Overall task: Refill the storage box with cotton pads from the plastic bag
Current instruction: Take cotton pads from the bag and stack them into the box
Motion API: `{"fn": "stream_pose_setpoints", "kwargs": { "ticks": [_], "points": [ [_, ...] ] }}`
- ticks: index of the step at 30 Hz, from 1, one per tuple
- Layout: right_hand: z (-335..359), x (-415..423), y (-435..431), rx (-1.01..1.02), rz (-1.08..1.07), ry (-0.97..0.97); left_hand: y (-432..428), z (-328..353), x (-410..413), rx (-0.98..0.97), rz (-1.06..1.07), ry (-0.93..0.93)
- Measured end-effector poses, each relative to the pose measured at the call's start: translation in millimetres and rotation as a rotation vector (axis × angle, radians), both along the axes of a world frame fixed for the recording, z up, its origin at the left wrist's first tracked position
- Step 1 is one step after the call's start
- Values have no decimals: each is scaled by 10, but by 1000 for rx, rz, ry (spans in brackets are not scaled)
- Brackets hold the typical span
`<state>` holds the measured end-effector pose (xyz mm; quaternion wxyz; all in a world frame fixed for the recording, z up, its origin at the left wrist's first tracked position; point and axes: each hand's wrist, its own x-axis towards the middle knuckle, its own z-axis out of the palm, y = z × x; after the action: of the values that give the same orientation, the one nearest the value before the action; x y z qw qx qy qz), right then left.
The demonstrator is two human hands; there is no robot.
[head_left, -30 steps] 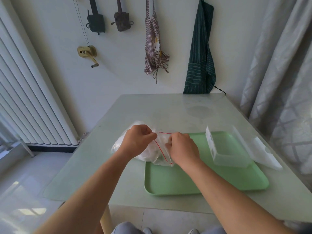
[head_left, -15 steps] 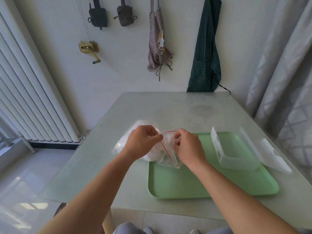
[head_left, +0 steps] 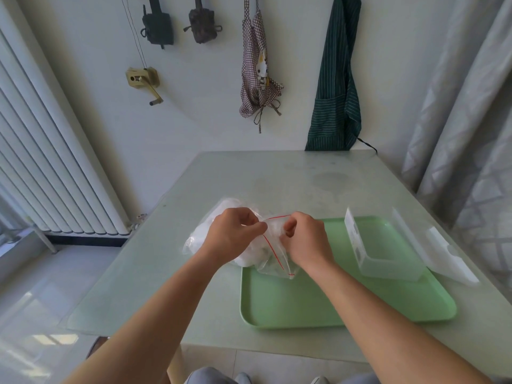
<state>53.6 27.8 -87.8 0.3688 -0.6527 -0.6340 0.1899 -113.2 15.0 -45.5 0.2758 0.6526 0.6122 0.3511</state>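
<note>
A clear plastic bag (head_left: pixel 273 256) with a red zip line lies at the left edge of the green tray (head_left: pixel 304 306), white cotton pads (head_left: pixel 202 234) bulging inside it. My left hand (head_left: pixel 232 234) pinches one side of the bag's mouth and my right hand (head_left: pixel 304 239) pinches the other, with the red zip line spread between them. The clear storage box (head_left: pixel 385 253) sits open on the tray's right part, its lid (head_left: pixel 443 253) folded back over the tray's right rim onto the table.
The pale glass table (head_left: pixel 277 178) stands against a white wall where aprons and tools hang. A radiator fills the left side and grey curtains hang close on the right. The table's near edge is just below the tray.
My hands have drawn apart a little, spreading the bag's mouth wider. The view has shifted slightly left.
</note>
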Motion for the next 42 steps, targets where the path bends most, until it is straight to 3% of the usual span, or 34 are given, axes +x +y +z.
{"fn": "stream_pose_setpoints", "kwargs": {
  "ticks": [9,12,15,18,23,29,37,42],
  "points": [
    [293,450,-110,-181,182,321,-6,-19,127,57,39,220],
    [414,677,-191,-235,221,531,-83,62,302,217,-42,403],
    [452,789,-189,-261,239,633,-86,112,439,315,-193,455],
    [425,793,-148,-294,254,695,-42,104,499,288,-272,438],
    [387,773,-125,-338,281,753,30,52,581,216,-265,204],
    [374,775,-79,-445,336,897,85,-6,683,177,-226,209],
    [249,788,-15,-469,292,835,106,-46,558,177,-370,243],
    [259,806,1,-441,232,759,121,-30,423,191,-304,256]
  ]
}}
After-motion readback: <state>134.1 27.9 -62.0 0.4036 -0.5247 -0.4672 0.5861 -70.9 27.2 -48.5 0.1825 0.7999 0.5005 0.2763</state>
